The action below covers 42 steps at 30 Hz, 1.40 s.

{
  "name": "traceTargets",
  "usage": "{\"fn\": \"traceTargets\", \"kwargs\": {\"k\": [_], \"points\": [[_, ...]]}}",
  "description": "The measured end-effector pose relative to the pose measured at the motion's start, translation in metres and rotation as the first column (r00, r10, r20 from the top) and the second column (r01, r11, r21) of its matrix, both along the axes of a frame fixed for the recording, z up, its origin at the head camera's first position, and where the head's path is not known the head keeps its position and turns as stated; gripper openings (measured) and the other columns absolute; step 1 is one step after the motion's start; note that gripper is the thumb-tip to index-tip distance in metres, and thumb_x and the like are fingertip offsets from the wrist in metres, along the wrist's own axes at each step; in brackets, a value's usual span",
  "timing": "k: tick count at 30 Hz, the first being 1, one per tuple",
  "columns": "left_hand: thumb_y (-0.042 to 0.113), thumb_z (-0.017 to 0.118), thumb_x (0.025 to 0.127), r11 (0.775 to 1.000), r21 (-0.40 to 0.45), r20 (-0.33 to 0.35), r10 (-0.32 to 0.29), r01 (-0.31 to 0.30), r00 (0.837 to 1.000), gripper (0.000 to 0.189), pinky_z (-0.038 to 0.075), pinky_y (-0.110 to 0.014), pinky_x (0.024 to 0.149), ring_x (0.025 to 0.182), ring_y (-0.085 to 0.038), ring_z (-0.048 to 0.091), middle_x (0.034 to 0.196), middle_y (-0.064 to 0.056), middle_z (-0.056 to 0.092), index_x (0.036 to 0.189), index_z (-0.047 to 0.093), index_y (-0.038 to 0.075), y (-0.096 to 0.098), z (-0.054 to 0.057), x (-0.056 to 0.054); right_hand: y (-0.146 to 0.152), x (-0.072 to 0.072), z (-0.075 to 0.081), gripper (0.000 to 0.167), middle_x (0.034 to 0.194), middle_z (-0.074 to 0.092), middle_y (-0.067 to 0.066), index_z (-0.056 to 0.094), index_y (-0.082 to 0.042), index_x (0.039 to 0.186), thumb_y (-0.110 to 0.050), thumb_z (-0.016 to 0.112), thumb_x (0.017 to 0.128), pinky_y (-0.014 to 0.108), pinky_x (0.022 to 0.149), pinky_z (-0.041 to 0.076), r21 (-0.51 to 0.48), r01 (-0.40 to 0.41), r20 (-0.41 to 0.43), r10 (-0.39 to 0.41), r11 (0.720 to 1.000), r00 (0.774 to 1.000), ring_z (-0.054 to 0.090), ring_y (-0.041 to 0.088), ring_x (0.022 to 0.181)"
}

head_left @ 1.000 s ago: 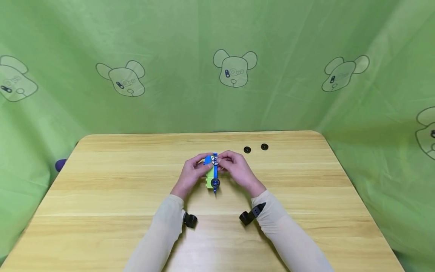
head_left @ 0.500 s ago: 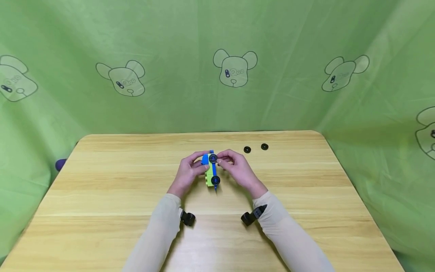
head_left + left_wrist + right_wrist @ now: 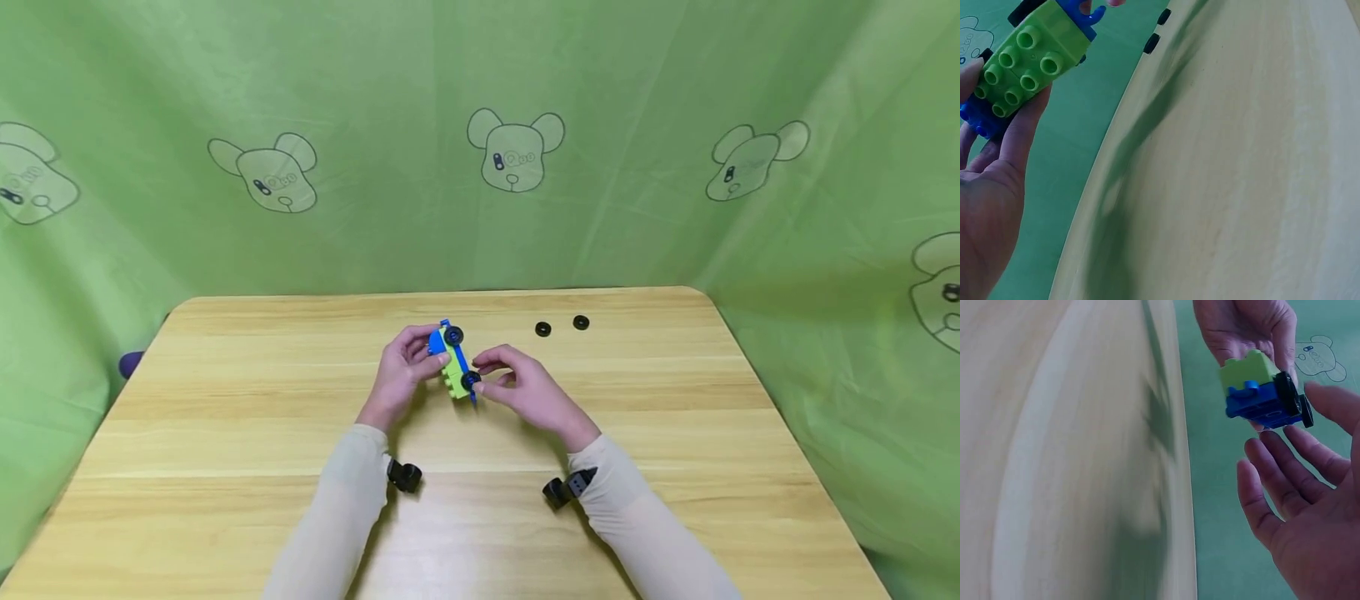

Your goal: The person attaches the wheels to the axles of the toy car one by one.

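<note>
My left hand [image 3: 397,375] grips a toy car [image 3: 456,367] built of lime-green studded blocks on a blue base, held above the table. In the left wrist view the green block's [image 3: 1032,59] studs face the camera, and the thumb and fingers hold the car's blue end. Two black wheels show on the car's right side, a far wheel [image 3: 453,335] and a near wheel [image 3: 470,380]. Beside the near wheel is my right hand [image 3: 532,392], its thumb tip at or very close to it. The right wrist view shows that hand's fingers [image 3: 1266,469] spread, not wrapped round anything.
Two loose black tyres, one [image 3: 543,329] left of the other [image 3: 581,322], lie near the far edge of the wooden table [image 3: 262,375]. A green curtain [image 3: 375,233] with mouse-head drawings hangs behind and at the sides. Each sleeve carries a black wrist camera [image 3: 405,477].
My left hand has moved left and slightly up, turning the car so its near end points rightward. My right hand has shifted from the far wheel to the near one.
</note>
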State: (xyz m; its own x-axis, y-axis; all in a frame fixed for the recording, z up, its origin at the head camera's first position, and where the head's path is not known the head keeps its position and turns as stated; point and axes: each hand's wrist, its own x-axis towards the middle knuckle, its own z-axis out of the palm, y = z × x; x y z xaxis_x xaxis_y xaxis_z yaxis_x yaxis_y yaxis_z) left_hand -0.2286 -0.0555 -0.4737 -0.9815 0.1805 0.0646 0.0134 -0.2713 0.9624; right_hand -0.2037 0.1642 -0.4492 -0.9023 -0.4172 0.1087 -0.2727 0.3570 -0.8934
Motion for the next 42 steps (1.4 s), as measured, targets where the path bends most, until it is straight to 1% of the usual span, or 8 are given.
{"fn": "traceTargets", "kwargs": {"k": [7,9,14,18,26,33,39,42], "points": [[-0.008,0.07,0.085,0.997,0.021,0.049,0.079,-0.08,0.996,0.048,0.057,-0.037,0.083,0.097,-0.025,0.068,0.13,-0.017,0.055,0.127,0.047,-0.003,0.002,0.001,-0.003,-0.006,0.001,-0.001,0.055,0.121,0.059,0.006,0.053,-0.003,0.132,-0.011,0.078,0.084,0.042,0.092,0.051,0.002,-0.02,-0.027,0.021,1.0,0.999,0.055,0.021,0.112],[-0.008,0.07,0.085,0.994,0.034,0.056,0.098,-0.1,0.994,0.048,0.057,-0.036,0.082,0.095,-0.024,0.068,0.13,-0.018,0.054,0.126,0.046,-0.003,0.004,0.002,-0.003,-0.007,0.001,-0.001,0.056,0.122,0.059,0.007,0.052,-0.004,0.133,-0.012,0.078,0.085,0.043,0.093,0.05,0.003,-0.006,-0.025,0.006,1.0,1.0,0.055,0.022,0.112],[-0.011,0.071,0.083,0.989,0.082,0.077,0.119,-0.126,0.99,0.05,0.057,-0.036,0.082,0.1,-0.027,0.066,0.128,-0.018,0.053,0.124,0.043,-0.002,0.006,0.005,-0.003,-0.011,-0.001,0.0,0.052,0.119,0.06,0.008,0.053,-0.005,0.132,-0.011,0.076,0.086,0.041,0.093,0.051,-0.003,0.052,0.007,-0.052,0.999,0.999,0.058,0.023,0.107],[-0.011,0.072,0.082,0.984,0.084,0.09,0.148,-0.156,0.985,0.052,0.057,-0.035,0.081,0.103,-0.028,0.065,0.129,-0.016,0.053,0.123,0.041,0.0,0.007,0.006,-0.002,-0.012,-0.003,-0.001,0.053,0.117,0.061,0.009,0.053,-0.003,0.132,-0.009,0.077,0.085,0.039,0.092,0.051,-0.029,0.079,0.015,-0.079,0.996,0.997,0.058,0.024,0.105],[-0.01,0.07,0.084,0.98,0.085,0.068,0.175,-0.18,0.982,0.061,0.058,-0.033,0.077,0.091,-0.019,0.065,0.125,-0.015,0.047,0.129,0.031,0.0,0.011,0.005,0.001,-0.009,-0.006,-0.004,0.053,0.117,0.06,0.017,0.051,0.003,0.132,-0.004,0.075,0.085,0.036,0.092,0.052,-0.137,0.118,0.079,-0.108,0.983,0.991,0.059,0.029,0.106],[-0.004,0.063,0.09,0.979,0.13,0.054,0.153,-0.159,0.987,0.058,0.055,-0.033,0.086,0.092,-0.017,0.062,0.118,-0.017,0.05,0.138,0.031,-0.002,0.007,0.009,0.003,-0.004,-0.012,-0.004,0.047,0.118,0.06,0.021,0.052,0.007,0.13,-0.001,0.071,0.088,0.035,0.095,0.049,-0.242,0.129,0.109,-0.105,0.962,0.988,0.057,0.032,0.109],[-0.009,0.064,0.087,0.993,0.073,0.001,0.098,-0.097,0.995,0.059,0.054,-0.024,0.083,0.097,-0.018,0.058,0.121,-0.017,0.052,0.139,0.037,-0.006,0.0,0.01,0.003,0.001,-0.014,0.0,0.045,0.115,0.059,0.023,0.05,0.007,0.132,-0.001,0.066,0.091,0.033,0.094,0.05,-0.269,0.132,0.118,-0.103,0.954,0.988,0.058,0.033,0.105],[-0.008,0.065,0.087,0.998,0.027,-0.023,0.061,-0.061,0.998,0.055,0.054,-0.025,0.084,0.098,-0.02,0.059,0.125,-0.019,0.051,0.136,0.041,-0.008,-0.002,0.009,0.003,0.002,-0.015,0.0,0.043,0.115,0.06,0.022,0.051,0.006,0.132,-0.003,0.066,0.093,0.033,0.094,0.05,-0.262,0.129,0.109,-0.104,0.956,0.989,0.058,0.033,0.105]]}}
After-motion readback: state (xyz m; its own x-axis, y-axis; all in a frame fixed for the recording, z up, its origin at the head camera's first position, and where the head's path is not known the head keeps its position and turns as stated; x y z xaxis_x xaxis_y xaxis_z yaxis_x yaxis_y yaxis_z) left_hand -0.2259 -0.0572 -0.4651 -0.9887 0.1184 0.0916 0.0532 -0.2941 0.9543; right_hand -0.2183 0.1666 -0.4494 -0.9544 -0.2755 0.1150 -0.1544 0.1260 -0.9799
